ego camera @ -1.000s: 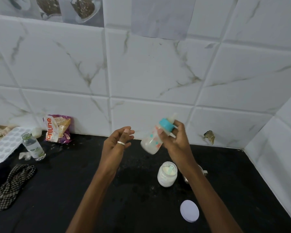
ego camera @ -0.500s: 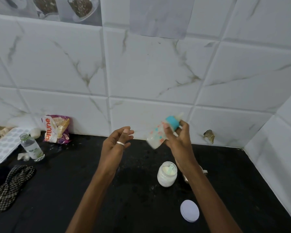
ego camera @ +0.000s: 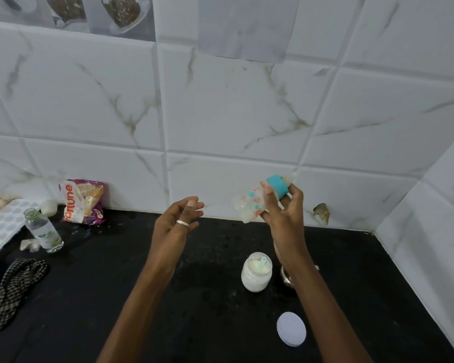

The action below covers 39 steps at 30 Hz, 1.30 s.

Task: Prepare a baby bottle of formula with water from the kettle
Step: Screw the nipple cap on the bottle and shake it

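My right hand (ego camera: 283,213) grips a small baby bottle (ego camera: 249,205) with a teal collar and coloured markings, raised above the black counter (ego camera: 142,297) and tilted with its teat up to the right. White liquid shows inside it, blurred. My left hand (ego camera: 176,221), wearing a ring, hovers to the left of the bottle with loosely curled fingers and holds nothing. Below the bottle stands an open formula jar (ego camera: 256,271) with a scoop lying in the powder. Its white lid (ego camera: 291,328) lies flat nearer to me. No kettle is in view.
A small metal object (ego camera: 286,277) sits behind my right forearm. At the left are a clear plastic bottle (ego camera: 43,229), a snack packet (ego camera: 83,201), a white moulded tray (ego camera: 3,226) and a checked cloth (ego camera: 11,289). Tiled walls close the back and right.
My right hand has swung the bottle up and to the right, then slightly on, as in a shaking motion. My left hand has stayed in place.
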Tool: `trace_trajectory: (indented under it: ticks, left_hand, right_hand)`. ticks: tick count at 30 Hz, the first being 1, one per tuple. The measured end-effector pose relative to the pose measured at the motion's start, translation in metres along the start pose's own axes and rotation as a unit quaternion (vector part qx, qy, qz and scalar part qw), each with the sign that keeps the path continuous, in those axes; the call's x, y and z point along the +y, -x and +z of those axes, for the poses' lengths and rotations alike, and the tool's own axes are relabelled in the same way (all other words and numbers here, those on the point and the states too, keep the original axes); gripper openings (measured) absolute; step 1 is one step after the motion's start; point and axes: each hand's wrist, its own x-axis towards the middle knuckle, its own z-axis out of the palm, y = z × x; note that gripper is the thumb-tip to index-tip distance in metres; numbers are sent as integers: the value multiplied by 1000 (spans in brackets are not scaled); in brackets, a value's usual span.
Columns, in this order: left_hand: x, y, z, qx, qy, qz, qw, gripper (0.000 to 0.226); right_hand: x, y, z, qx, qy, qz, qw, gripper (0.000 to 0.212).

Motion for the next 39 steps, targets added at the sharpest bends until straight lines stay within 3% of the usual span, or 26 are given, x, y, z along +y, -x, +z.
trace_trajectory:
  ticks: [4,9,12,17,21,25,29,33,37,39]
  left_hand:
    - [1,-1,0,5,1,-5,1000,27]
    - [0,2,-1,3,1,-1,1000,28]
    - [0,1,-2,5,2,-3,1000,28]
    - [0,2,-2,1,4,-1,1000,29]
    - [2,2,-3,4,1,-2,1000,36]
    - [2,3,-4,4,-2,-2,1000,31]
    - [3,3,-5,5,-3,-5,1000,27]
    - [3,4,-4,2,3,-3,1000,32]
    - [4,4,-5,2,1,-2,1000,42]
    - [3,5,-4,-2,4,-1,1000,41]
  right_hand:
    - [2,6,1,-83,100,9,992,56]
    - [-1,3,-1,-10,19,-11,1000,51]
    - [1,10,2,-94,102,6,990,56]
    - [0,9,6,-15,22,-4,1000,46]
    - [4,13,8,-89,78,8,993,58]
    - [-1,5,8,5,-11,-6,1000,50]
    - [2,9,8,-77,72,18,994,55]
    - [-2,5,6,0,-16,3,1000,48]
    - [0,10,4,-80,73,28,994,58]
    - [-1,7,2,-45,37,23,998,54]
